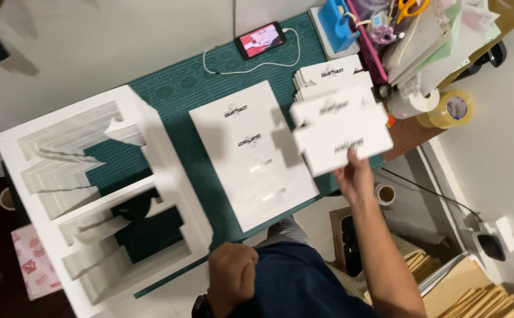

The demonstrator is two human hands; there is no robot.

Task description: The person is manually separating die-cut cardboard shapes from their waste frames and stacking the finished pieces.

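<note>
My right hand reaches out over the desk edge and grips the near edge of a white folded box with a small dark logo. That box lies on top of a stack of similar white boxes. My left hand is closed in a fist close to my body, holding nothing, with a dark watch at the wrist. A flat white sheet of unfolded box blanks lies on the green cutting mat between my hands.
A white shelf rack with slots of flat white card stands at the left. A phone on a white cable lies at the back. Tape rolls, a blue dispenser, scissors and papers crowd the right. Brown cardboard lies on the floor.
</note>
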